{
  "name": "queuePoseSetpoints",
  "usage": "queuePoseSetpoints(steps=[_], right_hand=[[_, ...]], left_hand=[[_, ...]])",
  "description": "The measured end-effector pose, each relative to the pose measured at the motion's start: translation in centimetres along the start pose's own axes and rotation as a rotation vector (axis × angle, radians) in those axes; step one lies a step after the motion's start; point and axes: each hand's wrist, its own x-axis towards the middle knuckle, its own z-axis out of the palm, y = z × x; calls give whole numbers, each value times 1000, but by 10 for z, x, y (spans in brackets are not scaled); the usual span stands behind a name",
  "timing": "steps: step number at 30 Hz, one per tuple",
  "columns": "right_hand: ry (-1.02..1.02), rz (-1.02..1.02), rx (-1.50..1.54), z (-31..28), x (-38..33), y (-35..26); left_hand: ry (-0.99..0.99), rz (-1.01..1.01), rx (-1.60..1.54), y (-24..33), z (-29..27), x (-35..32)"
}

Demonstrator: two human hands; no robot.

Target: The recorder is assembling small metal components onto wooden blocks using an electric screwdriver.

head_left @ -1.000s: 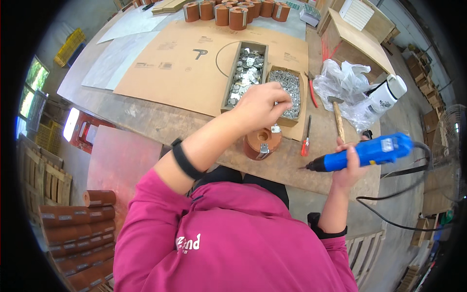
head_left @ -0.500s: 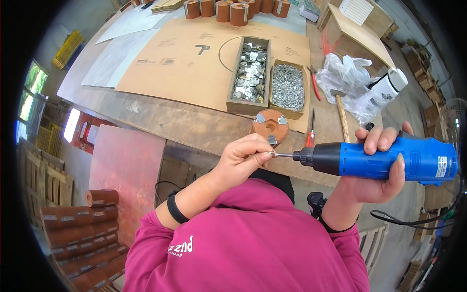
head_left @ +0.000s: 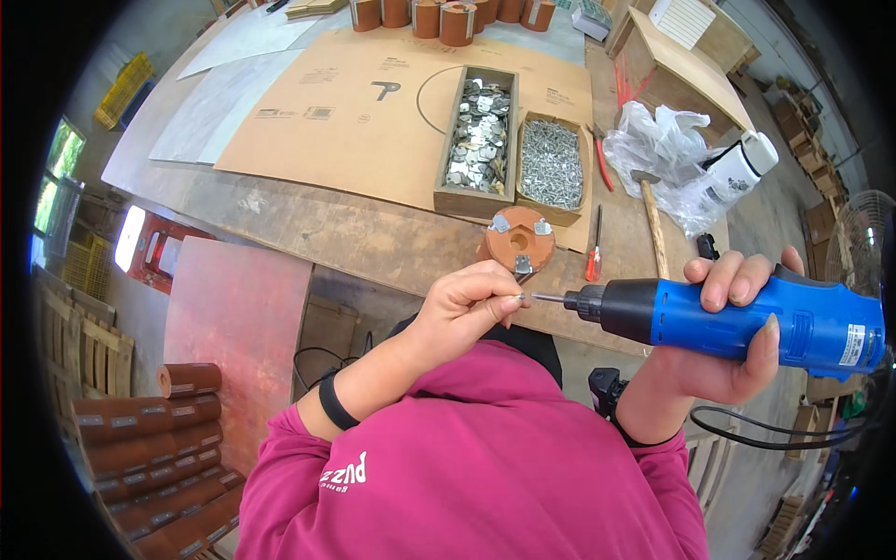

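Note:
My right hand (head_left: 726, 329) grips a blue corded electric screwdriver (head_left: 747, 314), held level with its bit pointing left. My left hand (head_left: 467, 303) pinches a small screw (head_left: 516, 298) right at the bit's tip. Just beyond my hands, near the table's front edge, a short brown cylinder (head_left: 519, 239) stands with metal brackets on its top face. Behind it are two wooden boxes: one with flat metal plates (head_left: 477, 135), one with screws (head_left: 551, 165).
A hammer (head_left: 651, 217), a red-handled screwdriver (head_left: 595, 252) and a crumpled plastic bag (head_left: 659, 154) with a white bottle (head_left: 735, 168) lie at the right. A cardboard sheet (head_left: 355, 103) covers the table (head_left: 308, 224). More brown cylinders (head_left: 443, 17) stand at the far edge; brown rolls (head_left: 149, 448) are stacked on the floor at the left.
My left hand came back from the screw box to the screwdriver's tip with a screw. My right hand raised the tool and turned it level; both have held steady for half a second.

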Motion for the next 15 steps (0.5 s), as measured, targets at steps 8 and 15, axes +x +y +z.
queuePoseSetpoints(steps=[8, 15], right_hand=[[-26, 30, 3, 2, 0, 2], [-210, 135, 108, -6, 8, 2]], left_hand=[[-15, -16, 0, 1, 0, 0], [-193, -88, 8, 3, -6, 2]])
